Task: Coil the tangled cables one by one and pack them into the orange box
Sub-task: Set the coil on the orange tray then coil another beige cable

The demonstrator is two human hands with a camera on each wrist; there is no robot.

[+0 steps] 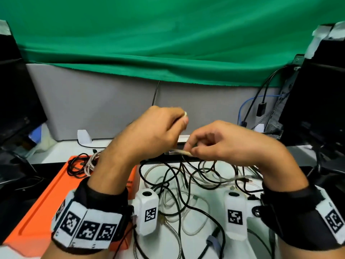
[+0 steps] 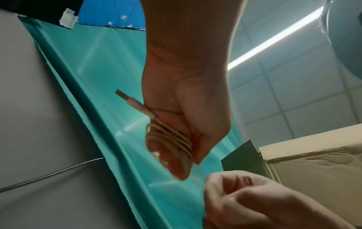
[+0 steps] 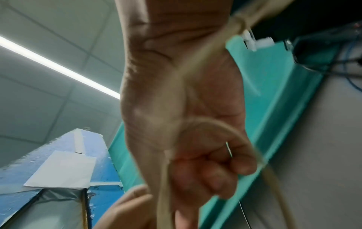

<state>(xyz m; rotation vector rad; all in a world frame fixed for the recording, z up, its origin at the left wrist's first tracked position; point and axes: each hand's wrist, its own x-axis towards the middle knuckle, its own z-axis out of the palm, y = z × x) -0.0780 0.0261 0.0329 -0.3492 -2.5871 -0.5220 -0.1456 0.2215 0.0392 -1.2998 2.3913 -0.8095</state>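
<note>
My left hand (image 1: 164, 126) is raised over the table and grips a small coil of white cable (image 2: 172, 139) wound round its fingers; the USB plug (image 2: 125, 97) sticks out of the fist. Just to its right, my right hand (image 1: 205, 144) pinches the free strand of that white cable (image 1: 183, 151), which trails blurred past the palm (image 3: 195, 127) in the right wrist view. Below both hands lies a tangle of black and white cables (image 1: 186, 186) on the white table. The orange box (image 1: 43, 208) sits at the left, with coiled black and white cables (image 1: 82, 165) in its far end.
A green cloth (image 1: 168, 43) hangs over a grey partition behind the table. Dark computer cases stand at the far left (image 1: 16, 94) and far right (image 1: 317, 101), the right one with black and blue leads. A dark flat device (image 1: 173, 152) lies behind the tangle.
</note>
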